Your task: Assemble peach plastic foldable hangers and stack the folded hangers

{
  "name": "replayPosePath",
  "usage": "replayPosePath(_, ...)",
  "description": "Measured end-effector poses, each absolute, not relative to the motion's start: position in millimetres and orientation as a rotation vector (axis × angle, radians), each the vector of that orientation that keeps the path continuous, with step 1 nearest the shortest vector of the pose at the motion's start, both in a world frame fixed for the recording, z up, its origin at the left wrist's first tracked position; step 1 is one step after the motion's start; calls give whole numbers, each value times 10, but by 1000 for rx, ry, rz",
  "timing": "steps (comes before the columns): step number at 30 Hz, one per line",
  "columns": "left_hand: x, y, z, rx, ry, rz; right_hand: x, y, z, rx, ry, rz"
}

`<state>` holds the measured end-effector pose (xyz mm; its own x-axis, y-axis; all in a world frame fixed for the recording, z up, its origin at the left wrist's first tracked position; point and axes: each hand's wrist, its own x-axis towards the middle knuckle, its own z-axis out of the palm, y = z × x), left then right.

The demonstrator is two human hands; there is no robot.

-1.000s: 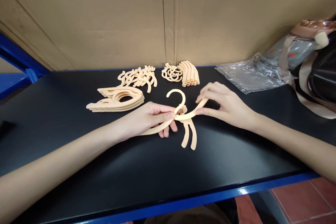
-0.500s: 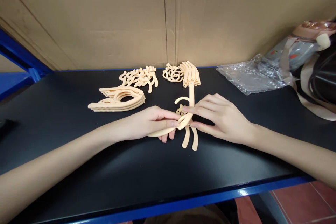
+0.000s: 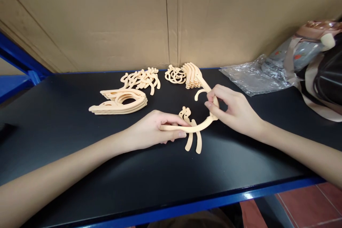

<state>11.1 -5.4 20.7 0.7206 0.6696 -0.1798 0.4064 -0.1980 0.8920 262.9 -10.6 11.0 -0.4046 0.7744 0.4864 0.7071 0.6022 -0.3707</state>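
Observation:
A beige folding clothes hanger is held between both hands, its two arms meeting in a wide bend. My left hand is closed around the near arm with thumb and fingers. Near the joint, my right hand pinches the other arm, which slants up toward the back. A small curved hook sticks out to the left of this arm. Under the near arm, two loose curved pieces lie on the black tabletop, partly covered by the hanger.
Folded hangers are stacked at the left. Behind them lies a heap of curved pieces. Thin hooks and a row of hanger arms sit at the back. A clear plastic bag and a strapped bottle are on the right.
My right hand has moved right and now pinches the far arm. The hanger's joint has shifted right and its arms are spread wider. More of the two loose pieces shows.

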Motion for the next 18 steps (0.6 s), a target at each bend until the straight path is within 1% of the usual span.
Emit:
replayPosePath(3, 117, -67, 181, 1779, 895, 419, 2704, -35, 109, -1237, -2116, 298)
replayPosePath(8, 106, -61, 163, 1773, 961, 663, 2747, 30, 82, -1241, -2141, 364)
replayPosePath(13, 78, -19, 145, 1691, 928, 724, 2749, 41, 48, -1160, -2277, 351)
replayPosePath(18, 66, -25, 121, 1715, 863, 690, 2775, 79, 8, -1193, -2306, 273)
